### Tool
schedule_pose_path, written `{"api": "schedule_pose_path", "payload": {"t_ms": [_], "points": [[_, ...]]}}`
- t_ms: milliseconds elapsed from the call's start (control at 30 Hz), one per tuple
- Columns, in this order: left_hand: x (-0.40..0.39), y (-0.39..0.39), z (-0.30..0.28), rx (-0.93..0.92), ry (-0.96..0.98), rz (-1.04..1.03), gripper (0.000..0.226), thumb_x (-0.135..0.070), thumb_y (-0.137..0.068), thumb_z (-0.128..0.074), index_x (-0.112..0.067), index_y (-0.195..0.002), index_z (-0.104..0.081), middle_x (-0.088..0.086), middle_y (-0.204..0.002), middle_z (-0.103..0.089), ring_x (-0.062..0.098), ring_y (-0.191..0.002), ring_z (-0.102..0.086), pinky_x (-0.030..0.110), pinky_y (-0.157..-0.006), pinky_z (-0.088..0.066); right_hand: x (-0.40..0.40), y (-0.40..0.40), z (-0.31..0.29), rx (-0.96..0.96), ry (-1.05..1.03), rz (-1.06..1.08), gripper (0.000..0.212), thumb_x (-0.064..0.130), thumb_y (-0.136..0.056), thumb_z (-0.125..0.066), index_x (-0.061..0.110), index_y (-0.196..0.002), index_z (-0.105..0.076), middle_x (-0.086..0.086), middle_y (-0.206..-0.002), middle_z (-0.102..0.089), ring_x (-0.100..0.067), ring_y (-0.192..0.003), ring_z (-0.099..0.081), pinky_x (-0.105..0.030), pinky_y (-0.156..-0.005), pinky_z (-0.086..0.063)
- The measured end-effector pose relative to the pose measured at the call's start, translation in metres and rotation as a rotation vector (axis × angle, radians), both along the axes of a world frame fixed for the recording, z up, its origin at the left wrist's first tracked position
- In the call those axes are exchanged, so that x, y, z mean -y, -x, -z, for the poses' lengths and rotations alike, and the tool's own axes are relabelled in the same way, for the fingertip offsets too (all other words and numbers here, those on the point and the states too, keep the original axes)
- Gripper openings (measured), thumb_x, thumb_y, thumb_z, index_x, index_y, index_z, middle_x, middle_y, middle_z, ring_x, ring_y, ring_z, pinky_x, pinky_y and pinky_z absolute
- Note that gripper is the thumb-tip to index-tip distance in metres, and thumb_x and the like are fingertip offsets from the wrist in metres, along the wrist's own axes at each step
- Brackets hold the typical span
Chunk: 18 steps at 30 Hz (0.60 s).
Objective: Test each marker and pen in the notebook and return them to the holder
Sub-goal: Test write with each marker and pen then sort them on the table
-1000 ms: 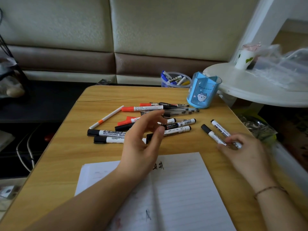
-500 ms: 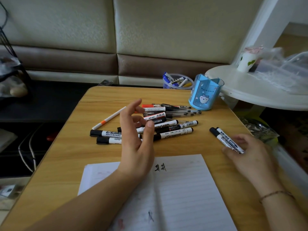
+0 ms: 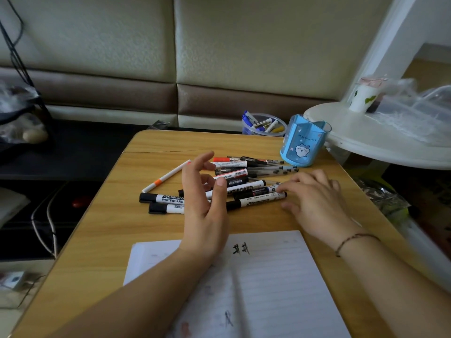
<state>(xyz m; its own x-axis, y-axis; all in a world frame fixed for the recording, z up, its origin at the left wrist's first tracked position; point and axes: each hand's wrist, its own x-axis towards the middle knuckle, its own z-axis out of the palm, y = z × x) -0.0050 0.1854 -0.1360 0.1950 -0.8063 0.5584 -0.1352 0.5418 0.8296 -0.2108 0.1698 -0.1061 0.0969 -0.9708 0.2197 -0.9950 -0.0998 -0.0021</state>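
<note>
Partly, left hand (image 3: 205, 211) hides markers (image 3: 244, 191); right hand's (image 3: 314, 198) grip unclear.

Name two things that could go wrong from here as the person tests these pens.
The right hand rests on the marker pile; a careless sweep may roll markers toward the table edge. The blue holder stands at the far corner, so a reaching arm might tip it.

The left hand (image 3: 205, 211) hides the middles of several whiteboard markers (image 3: 166, 198). The notebook (image 3: 263, 289) runs off the bottom edge. Whether the right hand (image 3: 314, 198) holds anything is unclear; small marker labels are unreadable.
</note>
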Motion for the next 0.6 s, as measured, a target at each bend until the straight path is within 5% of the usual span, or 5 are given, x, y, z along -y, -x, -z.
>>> {"api": "schedule_pose_path", "payload": {"t_ms": [100,167,367,500,600], "points": [[0.001,-0.001,-0.002,0.050,0.005,-0.010,0.026,-0.022,-0.096,-0.047,-0.026,-0.121,-0.053,-0.003,-0.115,-0.052,0.017,-0.102,-0.052,0.023,-0.089,-0.043,0.002,-0.002,0.004,-0.012,0.029,-0.020,0.030,0.044,-0.089,-0.060,0.043,-0.119,-0.059,0.020,-0.122,-0.056,-0.011,-0.108,-0.037,-0.034,-0.087,-0.032],[0.002,0.000,0.000,0.152,-0.025,-0.020,0.022,-0.022,-0.092,-0.056,-0.022,-0.113,-0.060,-0.005,-0.114,-0.053,0.015,-0.106,-0.052,0.031,-0.092,-0.045,-0.001,-0.002,0.003,-0.024,0.025,-0.035,0.027,0.045,-0.089,-0.059,0.044,-0.116,-0.061,0.023,-0.117,-0.060,-0.008,-0.099,-0.036,-0.033,-0.083,-0.033],[0.004,0.008,0.010,0.792,-0.027,-0.168,0.040,-0.052,-0.081,-0.055,-0.027,-0.110,-0.065,-0.006,-0.116,-0.060,0.026,-0.109,-0.048,0.041,-0.088,-0.042,-0.032,0.016,-0.011,0.156,0.311,-0.095,0.017,0.030,-0.085,-0.065,0.034,-0.101,-0.070,0.016,-0.096,-0.068,-0.012,-0.091,-0.047,-0.032,-0.075,-0.032],[0.001,0.012,0.009,0.873,0.118,-0.145,0.032,-0.045,-0.092,-0.045,-0.020,-0.091,-0.065,-0.005,-0.082,-0.063,0.026,-0.077,-0.058,0.034,-0.065,-0.039,-0.053,0.003,-0.022,0.909,0.297,-0.221,0.008,0.037,-0.084,-0.065,0.039,-0.091,-0.067,0.014,-0.088,-0.067,-0.007,-0.085,-0.059,-0.013,-0.072,-0.047],[-0.004,0.015,0.005,0.805,0.216,0.017,0.032,-0.034,-0.096,-0.042,-0.011,-0.097,-0.064,0.004,-0.086,-0.063,0.030,-0.076,-0.058,0.034,-0.063,-0.044,-0.061,-0.012,-0.015,1.467,0.106,-0.290,0.038,0.064,-0.072,-0.070,0.031,-0.090,-0.071,0.003,-0.072,-0.063,-0.018,-0.069,-0.057,-0.024,-0.059,-0.049]]}}
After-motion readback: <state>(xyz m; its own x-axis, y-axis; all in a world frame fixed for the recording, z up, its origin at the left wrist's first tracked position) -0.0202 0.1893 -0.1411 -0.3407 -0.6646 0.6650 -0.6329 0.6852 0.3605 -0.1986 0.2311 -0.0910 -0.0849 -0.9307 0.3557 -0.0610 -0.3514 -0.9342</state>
